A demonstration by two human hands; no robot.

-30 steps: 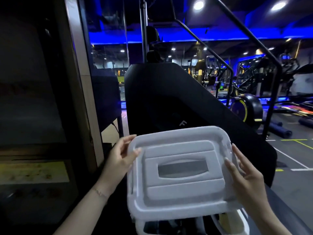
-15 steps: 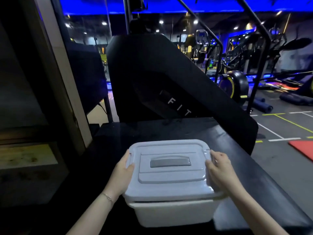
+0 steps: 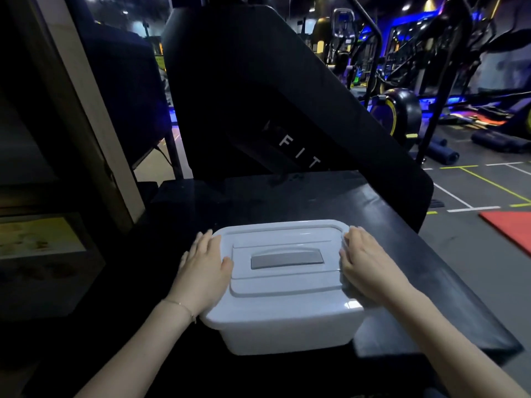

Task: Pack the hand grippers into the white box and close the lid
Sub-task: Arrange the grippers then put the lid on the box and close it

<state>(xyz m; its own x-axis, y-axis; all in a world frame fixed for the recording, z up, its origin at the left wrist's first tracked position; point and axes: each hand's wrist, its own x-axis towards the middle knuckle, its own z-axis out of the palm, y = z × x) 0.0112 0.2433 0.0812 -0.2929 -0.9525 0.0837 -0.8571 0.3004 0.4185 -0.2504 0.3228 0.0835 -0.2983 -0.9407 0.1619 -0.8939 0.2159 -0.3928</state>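
- We see the white box (image 3: 290,331) standing on a dark table (image 3: 382,214), close to its near edge and about midway between our two arms.
- The lid (image 3: 283,300) lies flat on top of the box and covers it whole; its rim overhangs the box walls on the near side.
- A grey handle (image 3: 287,259) lies flat in the recess in the middle of the lid.
- Our left hand (image 3: 205,271) rests palm down on the left edge of the lid, fingers straight and pointing away from us, thumb lying on the lid top beside the raised middle panel.
- Our right hand (image 3: 370,267) rests palm down on the right edge of the lid, fingers stretched forward and close together, the fingertips near the far right corner.
- Neither hand curls around anything; both press flat on the lid.
- A thin bracelet (image 3: 181,305) sits on the left wrist.
- The hand grippers cannot be seen; the lid hides the inside of the box.
- Behind the table rises a large black machine panel (image 3: 258,96) with the white letters "FIT" on it.
- To the right lies a grey gym floor (image 3: 474,225) with white and yellow lines and a red mat (image 3: 511,228) at the edge of the view.
- Farther back stand exercise machines under blue lighting.
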